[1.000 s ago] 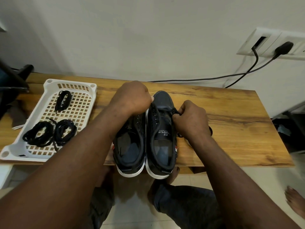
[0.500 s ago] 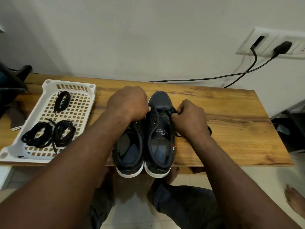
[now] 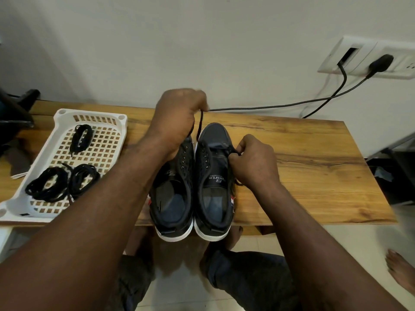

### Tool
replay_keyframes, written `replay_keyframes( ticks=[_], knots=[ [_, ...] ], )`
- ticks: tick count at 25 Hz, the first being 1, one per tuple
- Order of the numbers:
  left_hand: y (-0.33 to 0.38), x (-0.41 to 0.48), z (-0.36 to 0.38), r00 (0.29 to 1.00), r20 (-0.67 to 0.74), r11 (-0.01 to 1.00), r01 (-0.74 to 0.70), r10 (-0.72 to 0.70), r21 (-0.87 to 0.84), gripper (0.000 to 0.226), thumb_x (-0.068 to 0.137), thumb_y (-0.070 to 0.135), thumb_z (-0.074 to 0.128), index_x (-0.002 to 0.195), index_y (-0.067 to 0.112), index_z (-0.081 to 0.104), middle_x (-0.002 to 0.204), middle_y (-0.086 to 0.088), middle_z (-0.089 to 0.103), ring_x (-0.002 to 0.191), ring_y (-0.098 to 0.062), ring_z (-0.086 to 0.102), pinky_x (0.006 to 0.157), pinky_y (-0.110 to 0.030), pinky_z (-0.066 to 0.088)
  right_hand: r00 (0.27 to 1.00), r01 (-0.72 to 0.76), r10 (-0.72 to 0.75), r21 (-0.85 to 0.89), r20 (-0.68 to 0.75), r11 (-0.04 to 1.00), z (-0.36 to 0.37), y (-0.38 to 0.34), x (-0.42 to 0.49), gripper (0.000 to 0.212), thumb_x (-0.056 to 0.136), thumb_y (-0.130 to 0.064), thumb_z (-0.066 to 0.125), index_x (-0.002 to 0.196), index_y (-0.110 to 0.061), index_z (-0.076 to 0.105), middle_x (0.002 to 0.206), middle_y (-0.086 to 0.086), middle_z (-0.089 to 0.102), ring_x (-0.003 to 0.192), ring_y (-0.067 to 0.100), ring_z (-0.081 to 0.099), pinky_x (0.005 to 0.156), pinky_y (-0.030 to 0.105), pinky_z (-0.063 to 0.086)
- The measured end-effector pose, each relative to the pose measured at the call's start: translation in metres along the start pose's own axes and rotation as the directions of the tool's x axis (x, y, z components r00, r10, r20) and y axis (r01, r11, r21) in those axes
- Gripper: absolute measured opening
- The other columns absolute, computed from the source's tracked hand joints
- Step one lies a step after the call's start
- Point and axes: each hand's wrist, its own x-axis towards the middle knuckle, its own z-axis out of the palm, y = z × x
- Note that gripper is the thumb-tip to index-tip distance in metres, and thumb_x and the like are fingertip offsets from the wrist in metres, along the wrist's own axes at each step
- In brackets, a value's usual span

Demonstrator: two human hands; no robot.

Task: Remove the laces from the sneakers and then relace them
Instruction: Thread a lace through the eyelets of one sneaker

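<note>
Lace [image 3: 199, 126] climbs higher at frame centre, pinched by our left hand [image 3: 177, 117]; our right hand [image 3: 253, 162] grips its other end, likely drawing slack through.

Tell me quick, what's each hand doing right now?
Left hand: closed, holding the black lace up.
Right hand: closed, pinching that lace on the sneaker.

Dim, even indoor light; soft shadows, wide-angle edge bending, slight blur

right sneaker tongue [image 3: 216, 176], "S SPORTS" (upside down)
</note>
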Motion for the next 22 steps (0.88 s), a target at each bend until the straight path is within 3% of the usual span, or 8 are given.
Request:
replay_keyframes(
  ticks=[2,4,7,9,13,16,20,22],
  knots=[
    [-0.016,0.006,0.001,0.998,0.07,0.898,-0.026,-0.006,0.438,0.017,0.078,0.029,0.067,0.075,0.012,0.066,0.063,0.009,0.063,0.058,-0.01,0.053,0.061,-0.03,0.04,1.0,0.005,-0.005,0.004,-0.001,1.0,-0.001,0.001,0.0,0.007,0.089,-0.02,0.064,0.091,-0.017,0.058,0.084,0.002,0.062,0.077,0.023,0.059,0.055,0.031,0.039],
    [-0.035,0.011,0.0,0.993,0.11,0.63,-0.056,-0.047,0.775,0.017,0.082,0.036,0.071,0.091,0.024,0.062,0.087,0.006,0.068,0.08,-0.017,0.061,0.069,-0.033,0.049,1.0,0.005,-0.006,0.009,0.003,1.0,-0.002,0.001,0.001,0.006,0.089,-0.019,0.064,0.091,-0.017,0.059,0.084,0.003,0.063,0.078,0.023,0.06,0.057,0.032,0.042],
    [-0.048,0.014,-0.001,0.985,0.142,0.356,-0.098,-0.099,0.929,0.026,0.083,0.047,0.075,0.102,0.029,0.07,0.1,0.001,0.071,0.093,-0.028,0.065,0.082,-0.042,0.059,1.0,0.012,-0.012,0.006,0.016,1.0,-0.002,0.001,0.0,0.006,0.09,-0.019,0.064,0.093,-0.017,0.059,0.085,0.003,0.063,0.078,0.023,0.059,0.057,0.032,0.042],
    [-0.046,0.011,0.001,0.985,0.136,0.29,-0.099,-0.108,0.952,0.02,0.087,0.041,0.072,0.1,0.026,0.076,0.094,-0.002,0.071,0.086,-0.029,0.065,0.078,-0.041,0.06,0.999,0.017,-0.018,0.008,0.027,1.0,-0.002,0.001,0.0,0.007,0.09,-0.02,0.063,0.095,-0.016,0.059,0.085,0.003,0.063,0.079,0.023,0.059,0.057,0.032,0.039],
    [-0.034,0.013,0.002,0.981,0.088,0.561,0.025,-0.174,0.828,0.025,0.08,0.038,0.062,0.077,0.014,0.071,0.078,-0.003,0.068,0.069,-0.023,0.06,0.063,-0.032,0.051,0.999,0.014,-0.016,0.034,0.049,0.999,-0.002,0.003,0.001,0.009,0.091,-0.022,0.06,0.097,-0.016,0.058,0.086,0.004,0.064,0.081,0.025,0.06,0.059,0.034,0.042],
    [-0.016,0.008,0.004,0.96,-0.006,0.9,0.266,-0.281,0.345,0.02,0.078,0.025,0.064,0.066,0.011,0.054,0.059,-0.003,0.05,0.046,-0.02,0.036,0.045,-0.023,0.028,1.0,-0.003,0.002,0.029,0.03,1.0,-0.001,0.004,0.001,0.009,0.089,-0.021,0.06,0.096,-0.016,0.058,0.087,0.006,0.065,0.081,0.027,0.061,0.059,0.034,0.043],
    [0.0,0.004,-0.006,0.965,0.115,0.932,0.26,-0.237,-0.252,0.009,0.065,0.022,0.055,0.063,0.014,0.051,0.058,-0.001,0.046,0.045,-0.014,0.022,0.04,-0.017,0.017,1.0,-0.023,0.023,0.015,0.008,1.0,-0.002,0.002,0.0,0.009,0.088,-0.022,0.06,0.094,-0.016,0.058,0.085,0.005,0.065,0.079,0.026,0.061,0.057,0.032,0.04],
    [0.003,0.003,-0.011,0.967,0.17,0.908,0.239,-0.19,-0.345,0.009,0.064,0.023,0.053,0.063,0.014,0.051,0.061,-0.003,0.048,0.046,-0.015,0.023,0.041,-0.017,0.017,1.0,-0.013,0.013,0.009,0.01,1.0,-0.003,0.001,-0.001,0.008,0.088,-0.023,0.061,0.093,-0.017,0.058,0.085,0.005,0.065,0.079,0.026,0.061,0.059,0.034,0.044]
  ],
)
